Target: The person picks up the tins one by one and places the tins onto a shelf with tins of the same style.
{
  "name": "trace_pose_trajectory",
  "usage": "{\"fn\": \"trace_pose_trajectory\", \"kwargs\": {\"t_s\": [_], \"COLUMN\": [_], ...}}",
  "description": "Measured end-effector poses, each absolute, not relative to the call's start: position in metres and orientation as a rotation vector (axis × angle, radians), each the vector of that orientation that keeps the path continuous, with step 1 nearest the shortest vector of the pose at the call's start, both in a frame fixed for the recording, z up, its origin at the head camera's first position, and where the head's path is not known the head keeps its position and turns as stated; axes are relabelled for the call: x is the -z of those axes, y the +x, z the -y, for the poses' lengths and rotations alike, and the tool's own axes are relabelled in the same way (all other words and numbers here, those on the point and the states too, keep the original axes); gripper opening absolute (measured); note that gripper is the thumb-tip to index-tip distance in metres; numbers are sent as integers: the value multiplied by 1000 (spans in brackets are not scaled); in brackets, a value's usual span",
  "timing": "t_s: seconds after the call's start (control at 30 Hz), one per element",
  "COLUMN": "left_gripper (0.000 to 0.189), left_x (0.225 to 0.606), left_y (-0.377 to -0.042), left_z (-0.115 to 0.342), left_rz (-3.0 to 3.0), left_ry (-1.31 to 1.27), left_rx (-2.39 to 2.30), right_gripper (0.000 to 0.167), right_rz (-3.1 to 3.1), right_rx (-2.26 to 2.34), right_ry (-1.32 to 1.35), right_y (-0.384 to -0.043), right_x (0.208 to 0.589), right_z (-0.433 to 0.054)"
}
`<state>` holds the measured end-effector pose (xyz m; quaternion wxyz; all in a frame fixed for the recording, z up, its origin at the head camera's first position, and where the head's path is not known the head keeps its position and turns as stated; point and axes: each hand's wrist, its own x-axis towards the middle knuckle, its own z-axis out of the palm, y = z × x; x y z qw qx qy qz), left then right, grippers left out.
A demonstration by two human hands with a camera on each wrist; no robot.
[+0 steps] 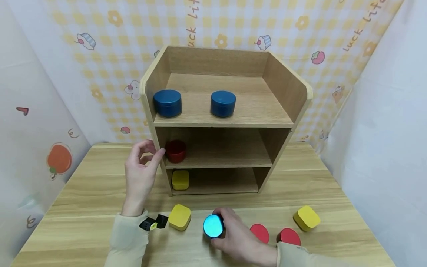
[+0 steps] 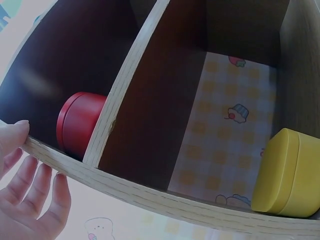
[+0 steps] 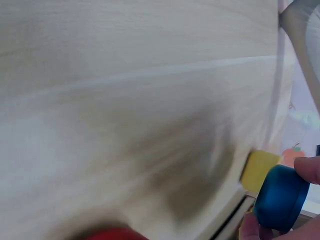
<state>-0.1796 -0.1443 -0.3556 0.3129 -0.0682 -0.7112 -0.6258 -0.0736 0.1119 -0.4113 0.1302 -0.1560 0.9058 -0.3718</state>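
My left hand (image 1: 141, 167) holds the front edge of the left side panel of a small wooden shelf (image 1: 220, 124), thumb on one side and fingers on the other. Just inside, on the middle level, is a round red tin (image 1: 175, 151), with a yellow squarish tin (image 1: 180, 180) on the level below. My right hand (image 1: 237, 233) grips a round blue tin (image 3: 281, 197) above the table in front of the shelf; its lid shines bright in the head view. Two more blue tins, one at the left (image 1: 168, 103) and one mid-shelf (image 1: 223, 104), stand on the top level.
On the table lie a yellow tin (image 1: 180, 217) left of the held tin, two red tins (image 1: 259, 233) (image 1: 288, 236) beside my right forearm, and another yellow tin (image 1: 307, 218) farther right. A checked yellow cloth (image 1: 220, 22) hangs behind the shelf, with white cloth at both sides.
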Motion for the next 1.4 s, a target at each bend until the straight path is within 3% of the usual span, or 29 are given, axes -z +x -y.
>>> {"fn": "trace_pose_trajectory", "kwargs": {"t_s": [0.47, 1.07, 1.4], "left_gripper": [30, 31, 31], "left_x": [357, 358, 358], "left_y": [-180, -180, -180], "left_z": [145, 144, 144], "left_rz": [1874, 1877, 1870], "left_ry": [-181, -172, -195], "left_rx": [1633, 1626, 1623], "right_gripper": [57, 59, 60], "right_rz": [-2656, -2900, -3010], "right_rx": [1169, 1097, 1093], "right_ry": [-588, -953, -840], "right_y": [-71, -89, -112], "right_x": [346, 265, 211], "right_z": [-131, -162, -181]}}
